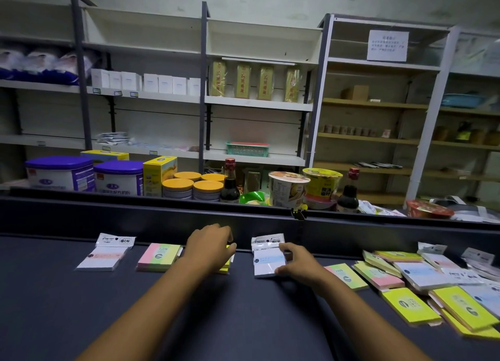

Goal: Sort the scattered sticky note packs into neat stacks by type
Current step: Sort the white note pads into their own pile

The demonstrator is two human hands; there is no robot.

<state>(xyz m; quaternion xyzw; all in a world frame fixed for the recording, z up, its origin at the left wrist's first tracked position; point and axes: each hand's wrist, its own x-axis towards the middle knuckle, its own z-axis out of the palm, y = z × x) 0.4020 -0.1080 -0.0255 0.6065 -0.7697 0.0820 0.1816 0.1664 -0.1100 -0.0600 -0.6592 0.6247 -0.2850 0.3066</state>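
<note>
Your left hand (209, 245) lies palm-down over a yellow pack (226, 267) on the dark counter (81, 306), beside the pink-green pack (158, 257). Your right hand (299, 263) pinches the blue-banded white pack (266, 261); loose packs (433, 287) lie jumbled at your right

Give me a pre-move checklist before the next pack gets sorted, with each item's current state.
1. Right hand has a grip on the white-and-blue pack: ok.
2. Left hand rests on the yellow stack: ok; stack mostly hidden.
3. Pink-and-green stack squared up: ok.
4. White-and-pink pack sits apart at far left: ok.
5. Unsorted pile at right cleared: not ok, packs overlap.
6. Each stack holds one type only: cannot tell.
</note>
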